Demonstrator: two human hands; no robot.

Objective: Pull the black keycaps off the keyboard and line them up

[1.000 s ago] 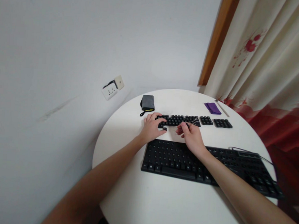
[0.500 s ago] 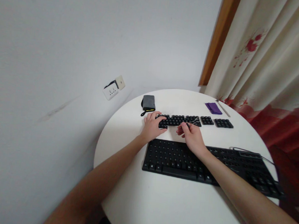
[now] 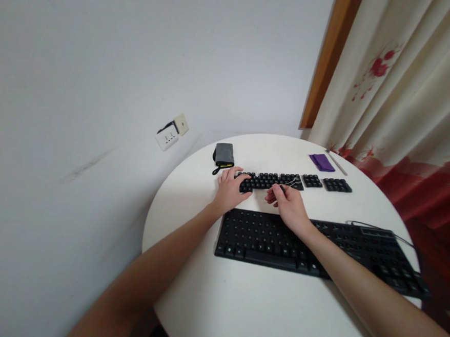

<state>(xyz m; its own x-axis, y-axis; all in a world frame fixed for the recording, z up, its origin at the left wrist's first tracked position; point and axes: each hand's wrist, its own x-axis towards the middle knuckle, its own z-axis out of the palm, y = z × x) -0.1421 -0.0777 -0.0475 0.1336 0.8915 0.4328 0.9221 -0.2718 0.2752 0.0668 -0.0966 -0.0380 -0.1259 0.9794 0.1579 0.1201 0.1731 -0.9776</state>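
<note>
Loose black keycaps (image 3: 267,180) lie in rows across the table, with two smaller blocks of them, one in the middle (image 3: 312,181) and one farther right (image 3: 337,185). My left hand (image 3: 229,190) rests at the left end of the rows, fingers and thumb spread around the end keycaps. My right hand (image 3: 289,204) is closed around the dark handle of a wire keycap puller (image 3: 295,182); its thin wire loops point right over the keycaps. Below both hands lies a black keyboard (image 3: 266,240), its upper left part stripped of caps and its bottom row still capped. My right forearm crosses above it.
A grey pouch (image 3: 224,154) with a dark loop stands at the back left. Toward the back right are a purple cloth (image 3: 322,162) and a thin brush-like stick (image 3: 337,163). The keyboard cable (image 3: 363,224) runs off right. Wall and curtain (image 3: 399,98) border the round white table (image 3: 215,301).
</note>
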